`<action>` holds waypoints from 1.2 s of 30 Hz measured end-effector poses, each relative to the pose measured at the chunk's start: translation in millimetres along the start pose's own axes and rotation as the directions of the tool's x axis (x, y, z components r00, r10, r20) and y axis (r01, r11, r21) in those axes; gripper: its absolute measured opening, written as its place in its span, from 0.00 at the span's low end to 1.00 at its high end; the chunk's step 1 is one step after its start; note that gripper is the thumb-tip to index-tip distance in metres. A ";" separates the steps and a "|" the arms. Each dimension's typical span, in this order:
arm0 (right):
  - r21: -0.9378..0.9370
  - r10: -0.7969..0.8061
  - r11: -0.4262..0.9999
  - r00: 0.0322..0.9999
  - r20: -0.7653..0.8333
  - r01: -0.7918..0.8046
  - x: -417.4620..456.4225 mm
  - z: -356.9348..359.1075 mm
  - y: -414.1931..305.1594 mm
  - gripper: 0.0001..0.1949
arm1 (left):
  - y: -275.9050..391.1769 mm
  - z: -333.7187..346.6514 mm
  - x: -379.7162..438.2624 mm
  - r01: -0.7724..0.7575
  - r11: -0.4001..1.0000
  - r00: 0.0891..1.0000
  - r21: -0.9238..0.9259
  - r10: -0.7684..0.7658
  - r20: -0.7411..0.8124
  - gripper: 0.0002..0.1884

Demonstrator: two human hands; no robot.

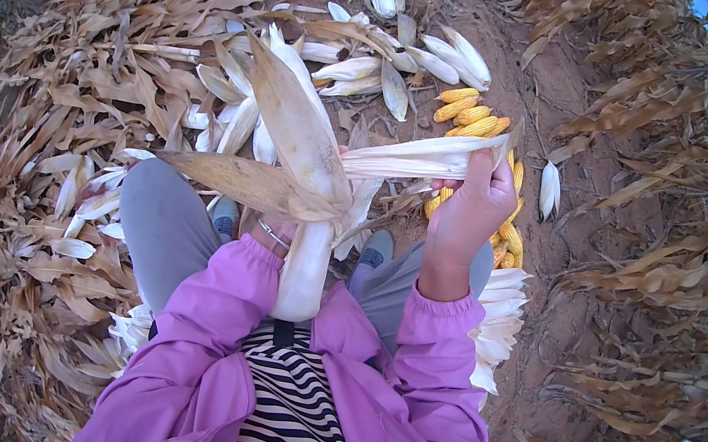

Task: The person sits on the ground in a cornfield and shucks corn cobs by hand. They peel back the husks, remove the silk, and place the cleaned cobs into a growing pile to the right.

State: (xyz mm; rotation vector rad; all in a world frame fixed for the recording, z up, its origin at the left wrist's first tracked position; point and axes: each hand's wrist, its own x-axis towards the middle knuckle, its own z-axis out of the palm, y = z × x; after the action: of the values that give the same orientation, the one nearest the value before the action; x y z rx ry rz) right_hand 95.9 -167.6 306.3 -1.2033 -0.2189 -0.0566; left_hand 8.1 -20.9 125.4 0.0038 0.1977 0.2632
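Observation:
In the middle, a dry ear of corn in pale husk (pixel 305 269) lies over my left forearm side, with broad brown-edged husk leaves (pixel 293 123) spread upward and to the left. My left hand (pixel 278 229) is mostly hidden behind it; a silver bangle shows at the wrist, and its fingers cannot be made out. My right hand (pixel 472 201) pinches the end of a long strip of white husk (pixel 415 158) stretched out to the right from the base of the leaves. Behind this hand are yellow husked corn cobs (pixel 512 241).
Unhusked ears (pixel 349 69) and loose white husks (pixel 74 248) lie ahead and to the left. Folded white husks (pixel 496 324) sit beside my right thigh. Dry corn leaves (pixel 95 114) cover the ground at left; more leaves (pixel 649 265) line the right beyond brown soil.

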 end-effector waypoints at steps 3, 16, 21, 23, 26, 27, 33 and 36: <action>0.026 -0.021 0.999 0.998 0.056 0.020 -1.1 11.9 -12.8 0.09 | 3.9 5.0 6.9 -0.009 1.000 1.000 0.030 0.008 0.028 0.29; 0.107 0.019 0.987 0.748 0.664 -0.120 -5.0 -18.1 35.5 0.26 | 1.0 13.3 -5.0 0.050 0.976 0.988 0.213 -0.079 0.131 0.32; -0.093 -0.041 0.969 0.524 0.850 0.227 -14.1 -15.9 53.4 0.22 | 3.9 21.2 -16.0 0.051 0.915 0.969 0.401 -0.142 0.201 0.34; -0.026 -0.177 0.892 0.401 0.899 0.451 -6.6 -13.0 59.5 0.18 | 4.2 24.9 -19.9 0.047 0.880 0.957 0.473 -0.176 0.232 0.35; 0.101 -0.076 0.995 0.527 0.847 -0.018 -27.6 -8.7 51.3 0.14 | 5.7 28.3 -24.2 0.027 0.831 0.937 0.556 -0.215 0.274 0.36; 0.128 0.004 0.974 0.574 0.819 -0.189 -34.0 -10.6 48.9 0.13 | 6.7 29.5 -24.5 0.016 0.812 0.930 0.583 -0.226 0.290 0.37; 0.062 0.170 0.966 0.796 0.581 -0.251 -45.2 -15.2 72.5 0.13 | 4.8 40.1 -34.3 -0.087 0.666 0.924 0.741 -0.224 0.309 0.40; 0.104 0.175 0.960 0.847 0.501 -0.260 -45.8 -0.9 59.2 0.11 | 3.7 47.8 -42.1 -0.100 0.599 0.963 0.795 -0.142 0.229 0.45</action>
State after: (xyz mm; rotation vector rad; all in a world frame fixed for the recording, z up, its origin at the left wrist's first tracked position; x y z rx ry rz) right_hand 60.6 -150.4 242.5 -1.0485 -0.5186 0.4674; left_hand -23.4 -27.2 180.6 0.9567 0.0254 0.1247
